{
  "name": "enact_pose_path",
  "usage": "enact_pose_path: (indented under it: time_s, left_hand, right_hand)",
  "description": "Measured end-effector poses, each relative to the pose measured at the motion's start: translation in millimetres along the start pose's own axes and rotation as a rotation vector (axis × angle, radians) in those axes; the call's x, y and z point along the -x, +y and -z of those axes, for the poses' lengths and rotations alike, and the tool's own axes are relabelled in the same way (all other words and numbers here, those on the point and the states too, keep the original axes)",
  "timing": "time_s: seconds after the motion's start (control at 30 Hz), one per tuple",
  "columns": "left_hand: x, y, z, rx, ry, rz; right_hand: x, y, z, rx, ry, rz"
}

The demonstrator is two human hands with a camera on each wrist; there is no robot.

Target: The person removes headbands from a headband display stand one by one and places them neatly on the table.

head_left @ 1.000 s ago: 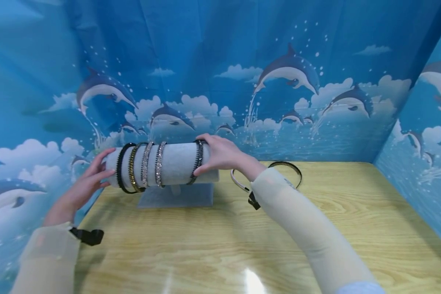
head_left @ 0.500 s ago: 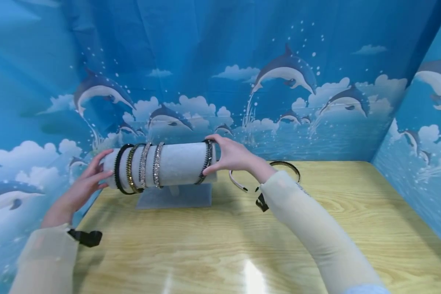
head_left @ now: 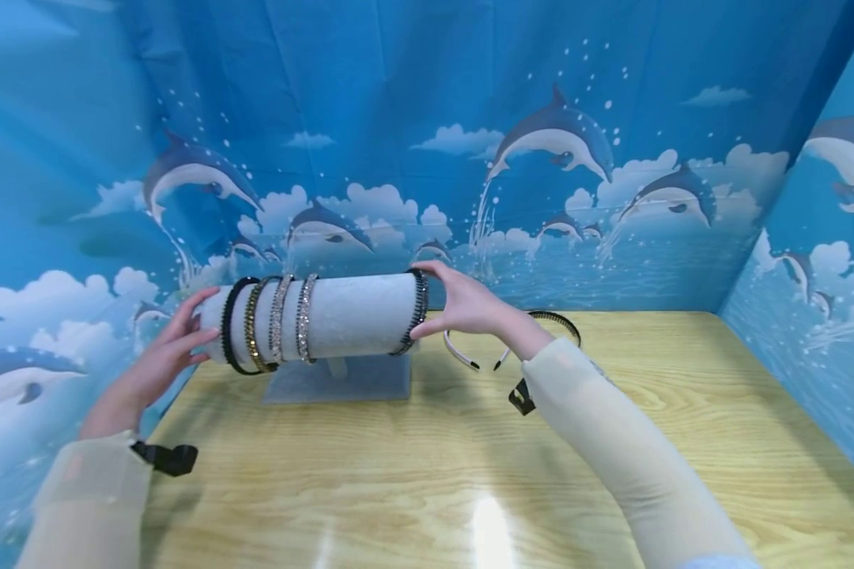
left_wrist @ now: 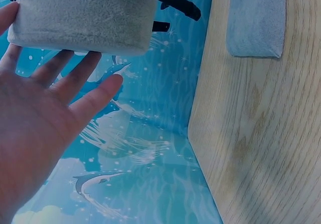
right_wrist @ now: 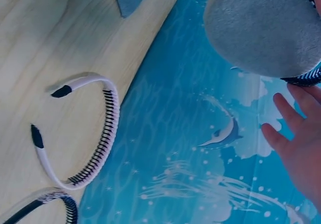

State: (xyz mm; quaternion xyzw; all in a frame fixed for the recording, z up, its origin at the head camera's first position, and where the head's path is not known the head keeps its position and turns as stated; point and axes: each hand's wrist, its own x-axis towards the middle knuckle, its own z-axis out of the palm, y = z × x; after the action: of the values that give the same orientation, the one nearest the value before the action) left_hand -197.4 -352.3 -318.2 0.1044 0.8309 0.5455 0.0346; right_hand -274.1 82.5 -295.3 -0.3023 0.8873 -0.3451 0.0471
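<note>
A grey plush headband display stand (head_left: 359, 316), a horizontal roll on a flat base, stands at the left of the table. Thumb and fingers of my left hand (head_left: 160, 359) hold the roll's left end. Around its left half sit a black headband (head_left: 229, 328), a gold one (head_left: 252, 328) and two sparkly silver ones (head_left: 303, 320). My right hand (head_left: 470, 304) pinches a dark beaded headband (head_left: 418, 304) at the roll's right end, thumb in front and fingers at the top. The right wrist view shows the roll's bare round end (right_wrist: 263, 30) beside that headband.
A white headband (right_wrist: 110, 128) with inner teeth lies on the wooden table (head_left: 370, 474), right of the stand. Next to it is a dark toothed headband (right_wrist: 67, 204). Blue dolphin-print sheets (head_left: 427, 118) rise behind the table and at its sides.
My right hand has slid the dark beaded headband rightward along the roll to its right end. The left hand stays on the left end.
</note>
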Motion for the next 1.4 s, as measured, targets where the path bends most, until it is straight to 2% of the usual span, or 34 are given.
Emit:
enact_pose_path:
  time_s: [0.23, 0.43, 0.8, 1.07, 1.4]
  left_hand:
    - [-1.1, -0.3, 0.9, -0.018, -0.004, -0.009]
    - [-1.0, -0.6, 0.6, -0.027, -0.002, -0.019]
    - [0.1, -0.5, -0.3, -0.018, -0.003, -0.006]
    - [1.0, 0.7, -0.8, -0.022, 0.002, -0.012]
    - [1.9, 0.6, -1.9, -0.029, 0.007, -0.007]
  right_hand:
    - [6.9, 12.9, -0.6, -0.047, 0.031, 0.011]
    - [14.5, 22.7, -3.9, -0.11, 0.051, -0.022]
    - [33.4, 46.2, 0.1, -0.145, 0.084, -0.06]
    - [60.7, 70.6, 23.1, -0.1, 0.147, -0.109]
    - [114.1, 94.1, 52.9, -0.058, 0.224, -0.186]
